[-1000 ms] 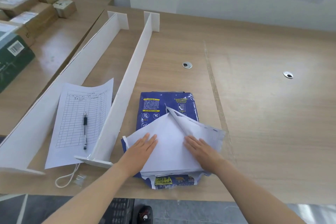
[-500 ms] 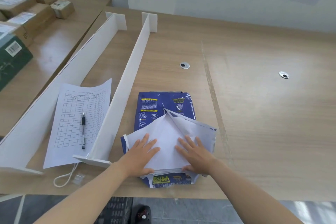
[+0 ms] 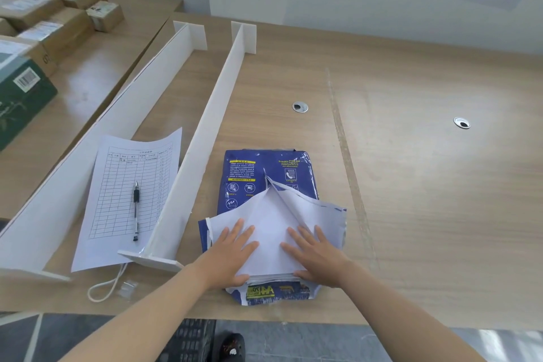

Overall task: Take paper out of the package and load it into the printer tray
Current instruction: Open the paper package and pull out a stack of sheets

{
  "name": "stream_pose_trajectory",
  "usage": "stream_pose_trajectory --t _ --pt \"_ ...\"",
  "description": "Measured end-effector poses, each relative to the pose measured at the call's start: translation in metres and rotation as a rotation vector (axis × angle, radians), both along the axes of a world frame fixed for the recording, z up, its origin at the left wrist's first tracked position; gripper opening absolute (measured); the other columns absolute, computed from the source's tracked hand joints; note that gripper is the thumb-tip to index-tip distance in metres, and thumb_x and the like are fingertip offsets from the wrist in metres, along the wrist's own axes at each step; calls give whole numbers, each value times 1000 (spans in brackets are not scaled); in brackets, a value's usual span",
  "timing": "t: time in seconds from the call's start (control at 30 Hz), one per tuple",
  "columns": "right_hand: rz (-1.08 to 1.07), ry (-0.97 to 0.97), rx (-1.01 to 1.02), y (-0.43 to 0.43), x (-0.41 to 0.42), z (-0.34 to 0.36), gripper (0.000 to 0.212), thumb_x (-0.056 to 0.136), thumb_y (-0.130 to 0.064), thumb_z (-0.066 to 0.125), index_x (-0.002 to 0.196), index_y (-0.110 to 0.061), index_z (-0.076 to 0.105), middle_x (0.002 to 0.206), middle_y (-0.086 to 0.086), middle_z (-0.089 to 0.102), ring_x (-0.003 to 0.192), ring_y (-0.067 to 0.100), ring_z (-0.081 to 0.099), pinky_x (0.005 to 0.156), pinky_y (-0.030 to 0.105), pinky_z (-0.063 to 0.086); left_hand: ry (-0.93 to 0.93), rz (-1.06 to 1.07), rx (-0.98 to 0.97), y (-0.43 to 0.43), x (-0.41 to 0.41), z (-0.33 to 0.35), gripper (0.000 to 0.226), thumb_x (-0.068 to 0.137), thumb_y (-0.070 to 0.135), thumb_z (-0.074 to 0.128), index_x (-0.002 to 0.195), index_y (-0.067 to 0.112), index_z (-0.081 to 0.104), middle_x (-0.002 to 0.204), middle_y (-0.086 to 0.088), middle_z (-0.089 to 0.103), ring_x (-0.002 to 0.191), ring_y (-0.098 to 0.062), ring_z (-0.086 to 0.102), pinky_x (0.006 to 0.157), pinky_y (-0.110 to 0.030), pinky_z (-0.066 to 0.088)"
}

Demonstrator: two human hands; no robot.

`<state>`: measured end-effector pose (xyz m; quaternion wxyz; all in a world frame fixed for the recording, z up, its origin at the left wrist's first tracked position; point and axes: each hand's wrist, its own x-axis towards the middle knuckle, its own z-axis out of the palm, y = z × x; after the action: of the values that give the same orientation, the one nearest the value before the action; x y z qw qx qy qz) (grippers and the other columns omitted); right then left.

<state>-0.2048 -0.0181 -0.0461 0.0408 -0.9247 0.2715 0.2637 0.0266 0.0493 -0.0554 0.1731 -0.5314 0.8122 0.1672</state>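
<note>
A blue paper package (image 3: 266, 173) lies on the wooden table (image 3: 426, 185) near its front edge, torn open at the near end. A stack of white paper (image 3: 270, 232) shows in the opening, with the torn wrapper flap (image 3: 320, 211) folded out to the right. My left hand (image 3: 232, 253) lies flat on the left part of the top sheet, fingers spread. My right hand (image 3: 317, 256) lies flat on the right part, fingers spread too. Both palms reach the stack's near edge. No printer is in view.
Two long white dividers (image 3: 202, 138) stand left of the package. Between them lies a printed form (image 3: 129, 194) with a pen (image 3: 135, 211) on it. A white cord (image 3: 105, 288) rests at the front edge. Cardboard boxes (image 3: 53, 9) and a green box (image 3: 20, 97) sit far left.
Both hands have slid back toward the near edge of the stack. My right hand moved left, off the wrapper flap and onto the sheets.
</note>
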Motion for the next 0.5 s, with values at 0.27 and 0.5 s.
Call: stream_pose_trajectory --t 0.27,0.5 --pt "34 -26 -37 1 -3 3 61 96 -41 38 146 -15 15 157 20 8 143 38 12 114 57 14 -38 -48 -13 -2 3 -3 70 90 49 37 146 15 12 159 -15 -7 144 -38 -13 118 -51 3" --pt "1 -20 31 0 -2 4 61 97 -39 37 146 -14 12 157 19 2 144 37 5 115 58 7 -51 -51 -32 -1 -1 -4 71 88 46 40 145 12 14 158 -17 -4 143 -41 -11 117 -54 4"
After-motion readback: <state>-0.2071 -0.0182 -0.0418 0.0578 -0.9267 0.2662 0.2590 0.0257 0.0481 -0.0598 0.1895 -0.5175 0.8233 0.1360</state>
